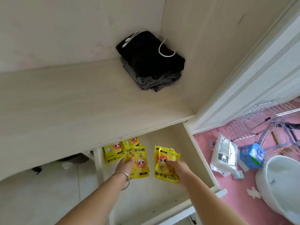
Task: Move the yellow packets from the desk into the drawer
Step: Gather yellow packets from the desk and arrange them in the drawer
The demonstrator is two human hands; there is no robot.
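Pale desk (pixel 81 98) overhangs open drawer (pixel 201 159). L hand (pixel 125 164) pinches yellow packet (pixel 138 161), R hand (pixel 177 168) pinches second packets (pixel 164 163), both low inside, prob. for laying flat. More stored packets (pixel 113 151) just beyond L hand.

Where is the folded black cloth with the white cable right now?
In the head view, the black cloth lies at the desk's far right corner against the wall, stacked on a grey garment, well beyond the open drawer.
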